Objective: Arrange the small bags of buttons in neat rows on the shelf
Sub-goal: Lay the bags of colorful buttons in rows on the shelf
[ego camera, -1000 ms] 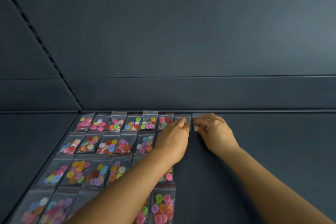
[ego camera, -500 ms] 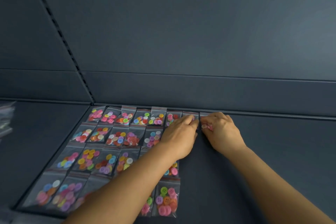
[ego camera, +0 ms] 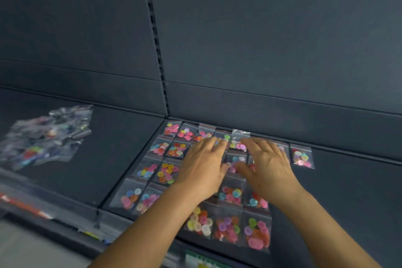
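**user1:** Fingers (ego camera: 214, 143) on both hands are stretched out pretty flat and relaxed, nothing pinched or grabbed as far as I can see. Left hand (ego camera: 203, 167) sits palm-down in the middle of the frame, right hand (ego camera: 268, 166) just beside it, thumbs nearly meeting. Both are over the grid of button bags (ego camera: 167, 172), though I can't tell if they're pressing or just above it.

**user2:** Where's the grid exactly?

**user1:** Lower centre, lying flat on the dark shelf (ego camera: 348, 191). Its top row runs along the back wall (ego camera: 261, 39), starting at the corner by the slotted upright (ego camera: 155, 35). Rows run from there down toward the shelf's front edge, bags edge to edge, some overlapping a little. The hands and forearms cover the middle of it.

**user2:** Any stragglers?

**user1:** One bag (ego camera: 302, 157) at centre right, just beyond the right hand, at the right end of the top row. Mostly pink and yellow buttons, with a small gap between it and its neighbour.

**user2:** And the blurry mess on the left?

**user1:** Loose pile of clear bags (ego camera: 46, 137) on the next shelf section, left of frame, well apart from the grid. Too smeared to tell what's inside beyond colourful bits.
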`<control>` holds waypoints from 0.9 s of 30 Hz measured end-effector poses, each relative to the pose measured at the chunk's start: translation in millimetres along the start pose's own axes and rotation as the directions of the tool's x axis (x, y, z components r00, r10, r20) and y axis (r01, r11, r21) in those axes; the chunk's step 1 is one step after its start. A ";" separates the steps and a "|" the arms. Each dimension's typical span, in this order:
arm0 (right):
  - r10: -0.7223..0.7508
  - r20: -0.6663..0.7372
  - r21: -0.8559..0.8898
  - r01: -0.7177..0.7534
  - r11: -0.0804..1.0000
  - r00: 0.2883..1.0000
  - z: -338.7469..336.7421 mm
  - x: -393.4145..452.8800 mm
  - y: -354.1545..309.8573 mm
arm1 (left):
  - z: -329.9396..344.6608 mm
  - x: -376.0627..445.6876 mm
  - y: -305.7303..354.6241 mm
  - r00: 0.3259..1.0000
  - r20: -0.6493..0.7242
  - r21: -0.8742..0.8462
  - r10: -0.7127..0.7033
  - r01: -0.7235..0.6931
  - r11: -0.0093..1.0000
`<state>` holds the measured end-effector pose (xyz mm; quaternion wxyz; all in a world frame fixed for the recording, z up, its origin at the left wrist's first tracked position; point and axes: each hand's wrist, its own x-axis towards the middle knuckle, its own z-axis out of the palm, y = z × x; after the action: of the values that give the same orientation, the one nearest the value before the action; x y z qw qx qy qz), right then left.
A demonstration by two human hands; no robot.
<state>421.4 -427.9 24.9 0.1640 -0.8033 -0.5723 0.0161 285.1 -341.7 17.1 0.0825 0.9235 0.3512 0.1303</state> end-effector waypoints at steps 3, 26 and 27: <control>-0.066 0.009 0.032 0.066 0.997 0.998 12.5 4.4 -53.1 | -19.7 -26.8 -42.8 0.999 -0.024 0.010 -0.045 0.045 0.999; -0.306 0.111 0.195 0.281 0.940 0.946 127.4 73.7 -382.7 | -118.4 -158.9 -360.1 0.937 -0.125 -0.022 -0.326 0.326 0.945; -0.317 0.112 0.200 0.291 0.936 0.942 131.5 80.7 -389.0 | -118.7 -158.0 -369.7 0.932 -0.127 -0.029 -0.340 0.340 0.940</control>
<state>65.5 -207.8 23.3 0.1956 -0.6835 -0.6962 0.0996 -95.9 -166.8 11.2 0.0835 0.8381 0.5099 0.1753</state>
